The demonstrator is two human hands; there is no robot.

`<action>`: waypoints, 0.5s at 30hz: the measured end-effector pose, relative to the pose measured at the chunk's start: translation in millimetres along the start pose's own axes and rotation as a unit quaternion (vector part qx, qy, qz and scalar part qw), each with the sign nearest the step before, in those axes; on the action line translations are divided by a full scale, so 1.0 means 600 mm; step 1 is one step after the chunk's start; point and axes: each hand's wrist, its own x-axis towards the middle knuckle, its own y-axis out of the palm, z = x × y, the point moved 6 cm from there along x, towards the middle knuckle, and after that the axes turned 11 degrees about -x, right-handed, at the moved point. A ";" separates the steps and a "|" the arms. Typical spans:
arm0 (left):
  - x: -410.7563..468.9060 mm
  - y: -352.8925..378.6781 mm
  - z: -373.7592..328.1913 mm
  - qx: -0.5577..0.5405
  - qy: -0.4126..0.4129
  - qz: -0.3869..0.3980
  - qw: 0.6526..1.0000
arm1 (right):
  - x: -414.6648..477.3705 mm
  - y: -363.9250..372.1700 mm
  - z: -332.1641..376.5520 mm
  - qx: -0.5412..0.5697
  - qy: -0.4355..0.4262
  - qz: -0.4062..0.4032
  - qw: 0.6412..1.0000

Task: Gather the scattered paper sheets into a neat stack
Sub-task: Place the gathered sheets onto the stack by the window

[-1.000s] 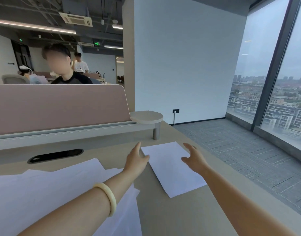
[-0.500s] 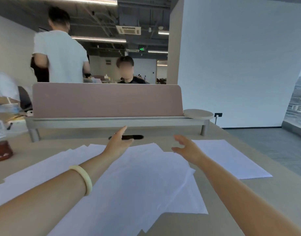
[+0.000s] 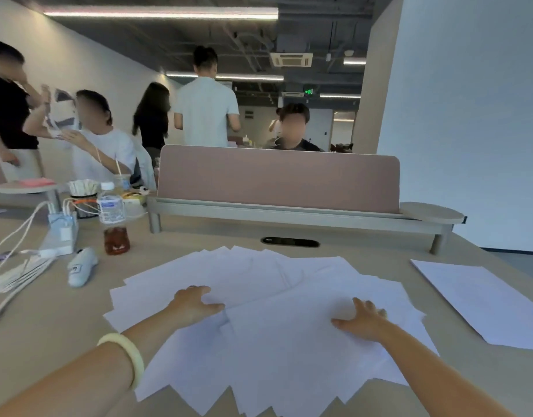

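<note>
Several white paper sheets (image 3: 268, 293) lie fanned and overlapping on the beige desk (image 3: 57, 320) in front of me. My left hand (image 3: 193, 300) rests flat on the left part of the spread, fingers spread. My right hand (image 3: 363, 319) lies flat on the right part, fingers spread too. A single white sheet (image 3: 482, 299) lies apart at the desk's right side, touching none of the others.
A pink divider screen (image 3: 277, 176) on a rail closes the desk's far side, with a black cable slot (image 3: 289, 241) before it. At left stand a bottle of brown liquid (image 3: 113, 218), a power strip with cables (image 3: 60, 233) and a white device (image 3: 81, 266). Several people are behind.
My view has swung left from the lone sheet to the fanned pile. Both hands, raised in the air before, have come down flat onto the sheets.
</note>
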 end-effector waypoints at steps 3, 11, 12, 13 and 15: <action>0.003 0.033 -0.026 -0.009 0.027 0.034 0.999 | 0.005 0.005 0.017 -0.019 -0.006 -0.017 1.000; 0.034 0.096 -0.105 0.068 0.055 0.083 0.993 | 0.033 -0.001 0.034 -0.008 -0.028 -0.048 0.998; 0.040 0.099 -0.113 0.071 0.056 0.082 0.993 | 0.035 -0.001 0.036 -0.003 -0.033 -0.051 0.998; 0.044 0.101 -0.119 0.076 0.052 0.086 0.992 | 0.037 -0.001 0.039 0.002 -0.037 -0.053 0.998; 0.053 0.102 -0.127 0.081 0.031 0.093 0.992 | 0.037 -0.001 0.045 0.004 -0.042 -0.056 0.998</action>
